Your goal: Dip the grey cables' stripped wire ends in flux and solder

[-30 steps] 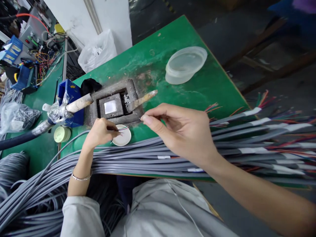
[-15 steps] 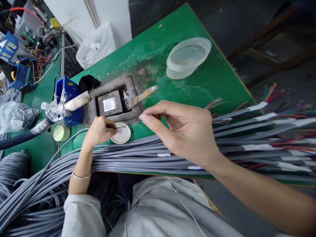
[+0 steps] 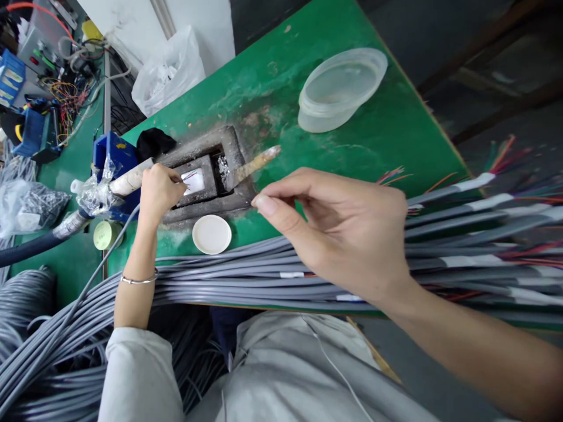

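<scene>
My left hand (image 3: 158,190) is closed around the end of a grey multi-core cable (image 3: 115,246). Its thin coloured wires (image 3: 188,179) poke out past the fingers, over the shiny molten solder in the solder pot (image 3: 210,190). Whether the tips touch the metal is hard to see. My right hand (image 3: 338,228) hovers above the cable bundle (image 3: 246,272), thumb and forefinger pinched; anything between them is too small to make out. Below the pot lies a shallow round white dish (image 3: 212,234). A scraper with a dirty, worn handle (image 3: 259,163) rests on the pot's right rim.
A taped fume pipe (image 3: 127,180) and blue bin (image 3: 118,153) stand left of the pot. A clear plastic tub (image 3: 343,91) sits at the back right of the green table (image 3: 264,76). Cables with stripped, taped ends (image 3: 475,181) extend right. A plastic bag (image 3: 171,73) stands behind.
My left hand has moved left and away from me, carrying the wire ends from above the white dish to the solder pot. My right hand stays pinched, nearly in place.
</scene>
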The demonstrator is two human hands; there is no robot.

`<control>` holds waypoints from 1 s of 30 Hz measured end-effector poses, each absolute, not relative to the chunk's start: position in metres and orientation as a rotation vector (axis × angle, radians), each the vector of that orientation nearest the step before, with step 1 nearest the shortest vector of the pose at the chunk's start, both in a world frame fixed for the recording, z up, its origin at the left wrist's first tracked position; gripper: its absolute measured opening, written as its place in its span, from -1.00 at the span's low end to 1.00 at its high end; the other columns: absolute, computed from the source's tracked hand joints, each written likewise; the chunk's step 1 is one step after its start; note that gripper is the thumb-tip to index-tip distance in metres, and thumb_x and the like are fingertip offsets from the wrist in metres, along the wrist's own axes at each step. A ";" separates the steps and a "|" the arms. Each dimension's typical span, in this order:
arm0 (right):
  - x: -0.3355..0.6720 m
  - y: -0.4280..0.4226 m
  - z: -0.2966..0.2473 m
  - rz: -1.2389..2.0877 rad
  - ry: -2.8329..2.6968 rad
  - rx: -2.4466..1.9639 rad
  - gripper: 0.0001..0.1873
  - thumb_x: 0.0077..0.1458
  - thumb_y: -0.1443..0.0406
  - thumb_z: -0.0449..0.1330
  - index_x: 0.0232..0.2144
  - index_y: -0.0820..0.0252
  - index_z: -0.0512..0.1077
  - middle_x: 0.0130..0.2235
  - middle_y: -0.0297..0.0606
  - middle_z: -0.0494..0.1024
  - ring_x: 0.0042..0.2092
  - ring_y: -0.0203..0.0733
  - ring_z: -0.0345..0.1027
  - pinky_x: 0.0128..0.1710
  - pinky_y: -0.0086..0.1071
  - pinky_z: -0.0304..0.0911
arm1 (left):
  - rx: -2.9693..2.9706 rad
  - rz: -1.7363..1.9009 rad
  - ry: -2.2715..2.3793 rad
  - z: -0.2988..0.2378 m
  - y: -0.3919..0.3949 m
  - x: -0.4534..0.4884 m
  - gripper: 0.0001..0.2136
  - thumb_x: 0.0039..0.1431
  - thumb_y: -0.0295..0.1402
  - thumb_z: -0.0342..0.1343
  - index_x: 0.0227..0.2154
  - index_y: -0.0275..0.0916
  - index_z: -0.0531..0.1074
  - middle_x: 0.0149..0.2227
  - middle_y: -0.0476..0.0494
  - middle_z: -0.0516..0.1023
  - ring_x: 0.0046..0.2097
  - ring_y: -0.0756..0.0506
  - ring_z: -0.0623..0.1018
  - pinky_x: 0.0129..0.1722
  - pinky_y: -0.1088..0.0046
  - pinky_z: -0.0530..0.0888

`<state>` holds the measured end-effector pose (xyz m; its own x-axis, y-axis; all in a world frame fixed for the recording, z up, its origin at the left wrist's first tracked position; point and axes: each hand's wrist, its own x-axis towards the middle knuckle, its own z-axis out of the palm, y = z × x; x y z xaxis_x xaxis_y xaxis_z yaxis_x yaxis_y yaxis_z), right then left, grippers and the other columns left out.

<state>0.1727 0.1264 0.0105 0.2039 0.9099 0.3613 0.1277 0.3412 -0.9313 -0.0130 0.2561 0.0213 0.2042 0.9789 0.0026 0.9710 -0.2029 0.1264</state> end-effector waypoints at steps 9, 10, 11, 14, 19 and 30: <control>0.174 0.126 0.013 0.739 -1.268 -1.104 -0.85 0.07 0.39 0.14 -0.52 0.12 0.38 -0.53 -0.35 0.42 -0.46 -0.29 0.27 -0.43 -0.35 0.21 | 2.307 -0.002 1.987 0.012 0.266 -0.008 -0.86 -0.20 -0.49 0.08 -0.53 -0.32 0.52 -0.51 -0.20 0.46 -0.25 -0.27 0.47 -0.12 0.19 0.35; 0.174 0.126 0.013 0.745 -1.268 -1.116 -0.84 0.08 0.38 0.14 -0.52 0.11 0.39 -0.53 -0.35 0.42 -0.46 -0.29 0.27 -0.43 -0.35 0.22 | 2.307 -0.009 1.986 0.011 0.266 -0.009 -0.86 -0.20 -0.49 0.08 -0.53 -0.32 0.52 -0.50 -0.20 0.46 -0.23 -0.27 0.47 -0.10 0.19 0.34; 0.174 0.126 0.013 0.750 -1.268 -1.130 -0.84 0.08 0.37 0.14 -0.52 0.10 0.39 -0.53 -0.35 0.42 -0.46 -0.28 0.28 -0.43 -0.34 0.23 | 2.307 -0.009 1.984 0.009 0.267 -0.009 -0.86 -0.20 -0.49 0.09 -0.53 -0.32 0.52 -0.50 -0.19 0.46 -0.23 -0.27 0.47 -0.08 0.18 0.34; 0.174 0.125 0.015 0.743 -1.272 -1.163 -0.83 0.11 0.33 0.13 -0.52 0.07 0.40 -0.53 -0.36 0.43 -0.47 -0.28 0.29 -0.42 -0.34 0.24 | 2.325 0.015 1.963 0.006 0.268 -0.010 -0.87 -0.20 -0.47 0.10 -0.52 -0.31 0.51 -0.50 -0.17 0.46 -0.21 -0.26 0.46 -0.06 0.18 0.34; 0.174 0.124 0.017 0.701 -1.307 -1.186 -0.82 0.10 0.41 0.13 -0.51 0.09 0.38 -0.54 -0.38 0.41 -0.48 -0.31 0.26 -0.42 -0.38 0.25 | 2.339 -0.008 1.963 0.006 0.268 -0.008 -0.87 -0.19 -0.46 0.12 -0.50 -0.34 0.52 -0.49 -0.18 0.46 -0.22 -0.25 0.46 -0.06 0.20 0.34; 0.174 0.125 0.013 0.664 -1.325 -1.205 -0.82 0.13 0.34 0.10 -0.51 0.06 0.40 -0.54 -0.36 0.42 -0.49 -0.27 0.27 -0.43 -0.33 0.26 | 2.346 0.062 1.957 0.007 0.264 -0.004 -0.93 -0.18 -0.45 0.16 -0.55 -0.32 0.52 -0.56 -0.10 0.44 -0.33 -0.14 0.47 -0.15 0.31 0.37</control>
